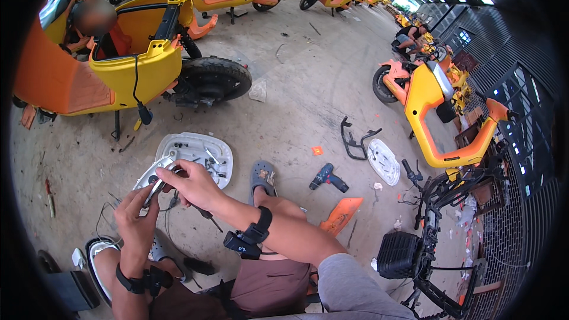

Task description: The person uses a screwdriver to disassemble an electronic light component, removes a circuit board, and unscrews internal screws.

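Both my hands are raised in front of me on the left, around a white and silver rounded part (146,175) with a dark round spot in it. My left hand (135,213) grips it from below and the left. From the right, my right hand (192,182) closes over its edge with thumb and fingers. A screwdriver (208,216) sticks out beneath my right hand, its shaft pointing down; its handle is partly hidden by the hand. Just beyond lies a white tray-like cover (223,153) containing screws and small metal parts.
A cordless drill (328,178), an orange panel (342,216), a black bracket (355,140) and a white cover (384,161) lie on the floor to the right. Yellow scooters (136,68) stand ahead. A stripped black frame (424,261) is at right. Another person (409,38) crouches farther off.
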`<state>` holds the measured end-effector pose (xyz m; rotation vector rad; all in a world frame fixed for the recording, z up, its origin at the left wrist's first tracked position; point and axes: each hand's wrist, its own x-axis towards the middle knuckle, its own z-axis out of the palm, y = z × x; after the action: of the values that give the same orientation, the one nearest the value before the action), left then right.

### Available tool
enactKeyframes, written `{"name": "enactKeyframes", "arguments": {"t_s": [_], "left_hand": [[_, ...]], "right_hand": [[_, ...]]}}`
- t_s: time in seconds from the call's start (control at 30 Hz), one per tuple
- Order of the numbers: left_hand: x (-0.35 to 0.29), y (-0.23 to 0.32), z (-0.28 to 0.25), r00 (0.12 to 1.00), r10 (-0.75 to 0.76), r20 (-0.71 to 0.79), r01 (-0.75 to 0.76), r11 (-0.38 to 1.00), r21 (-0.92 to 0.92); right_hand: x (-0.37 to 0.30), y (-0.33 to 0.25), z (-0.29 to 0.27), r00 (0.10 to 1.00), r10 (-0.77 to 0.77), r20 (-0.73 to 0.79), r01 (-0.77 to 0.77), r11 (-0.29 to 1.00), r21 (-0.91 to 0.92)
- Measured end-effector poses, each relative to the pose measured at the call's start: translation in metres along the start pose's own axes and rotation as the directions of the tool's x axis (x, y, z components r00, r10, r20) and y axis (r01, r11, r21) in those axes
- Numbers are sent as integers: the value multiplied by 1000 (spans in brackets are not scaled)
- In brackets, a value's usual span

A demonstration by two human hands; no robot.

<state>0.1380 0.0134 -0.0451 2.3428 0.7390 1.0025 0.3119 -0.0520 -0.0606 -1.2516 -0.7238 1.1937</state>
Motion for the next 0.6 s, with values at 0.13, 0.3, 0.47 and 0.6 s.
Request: {"name": "enactKeyframes", "arguments": {"t_s": [0.13,0.3,0.47,0.6], "left_hand": [[-11,-10,-8,998,54,-30,-52,997,51],[-11,0,-22,999,-47,16,48,996,-75],[-6,8,-47,985,-126,120,149,965,-215],[-8,3,-55,966,-173,195,222,936,-273]], "right_hand": [[-1,-2,13,999,-13,31,12,999,46],[-8,-7,24,1000,-14,9,13,996,92],[-26,-34,36,998,-62,-21,63,995,81],[-31,-32,40,991,-129,25,128,990,53]]}}
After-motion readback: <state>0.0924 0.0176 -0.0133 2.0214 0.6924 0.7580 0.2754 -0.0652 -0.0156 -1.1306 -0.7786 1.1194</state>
